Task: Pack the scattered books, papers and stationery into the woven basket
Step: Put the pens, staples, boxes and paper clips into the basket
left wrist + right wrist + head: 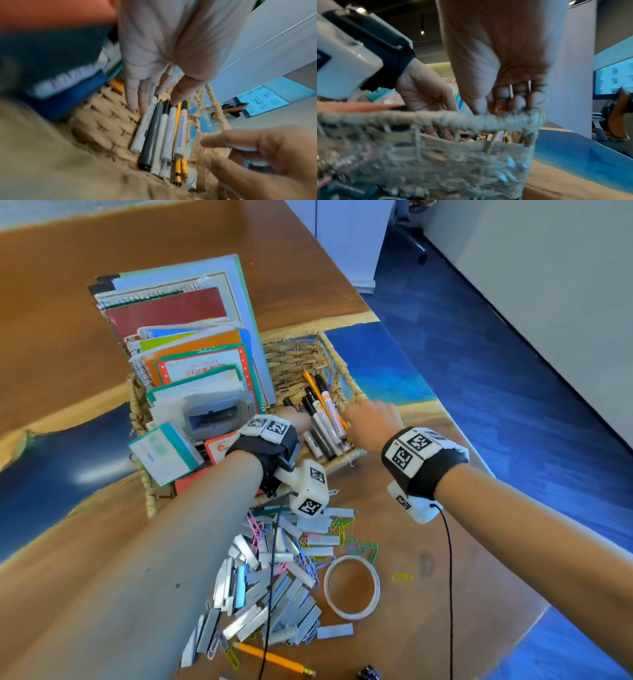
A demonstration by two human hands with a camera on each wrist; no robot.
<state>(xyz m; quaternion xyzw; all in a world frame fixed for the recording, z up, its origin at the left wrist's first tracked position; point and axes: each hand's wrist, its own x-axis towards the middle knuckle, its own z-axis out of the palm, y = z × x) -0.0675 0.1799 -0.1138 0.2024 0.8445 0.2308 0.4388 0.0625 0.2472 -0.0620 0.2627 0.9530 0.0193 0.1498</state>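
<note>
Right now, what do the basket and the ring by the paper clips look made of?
Basket: woven natural fibre, likely seagrass or rush; matte tan twisted strands, rope-wrapped rim. Ring: probably a roll of clear plastic tape; glossy, translucent, table showing through its centre.

Wooden table (68,302) with blue resin streaks; blue carpet floor (496,354).

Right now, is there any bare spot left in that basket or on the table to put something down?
Inside the woven basket, bare weave shows between the upright books and the markers, toward the far wall. On the table, wood lies bare right of the tape roll. The staple strips and paper clips crowd the near middle, and both hands fill the basket's near right corner.
</note>
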